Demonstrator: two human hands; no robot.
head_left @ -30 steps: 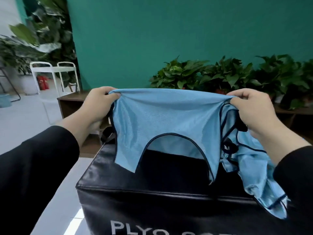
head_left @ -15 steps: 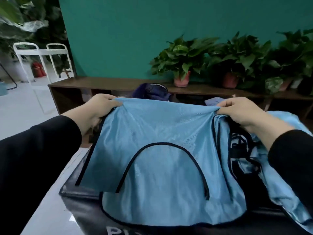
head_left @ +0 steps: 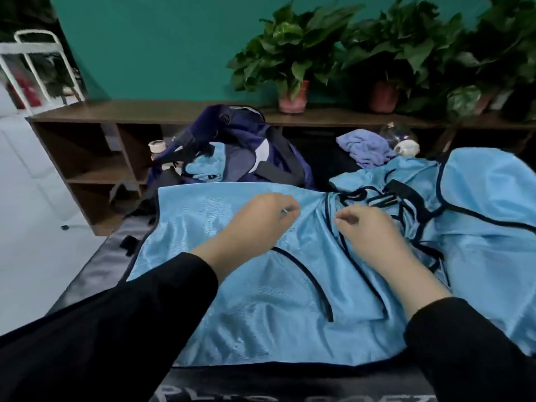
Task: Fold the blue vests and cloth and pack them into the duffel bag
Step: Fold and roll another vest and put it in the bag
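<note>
A light-blue vest [head_left: 232,285] with dark trim lies spread flat on the black padded box [head_left: 95,274]. My left hand [head_left: 258,221] and my right hand [head_left: 368,230] hover close together over its upper middle, fingers loosely curled, gripping nothing that I can see. A second blue vest [head_left: 478,204] lies crumpled to the right, partly overlapping the first. Behind them the navy duffel bag [head_left: 249,140] stands open with a folded blue vest [head_left: 206,166] inside. A purple-blue cloth [head_left: 362,149] lies bunched at the back right.
A brown wooden shelf [head_left: 95,158] runs behind the box, with potted plants [head_left: 293,62] on top along the green wall. A small bottle [head_left: 156,147] stands left of the bag; a white round object [head_left: 407,147] sits by the cloth. White floor lies to the left.
The vest, held up by its top corners before, now lies flat on the box. Both hands have let go of the corners and moved inward to the middle.
</note>
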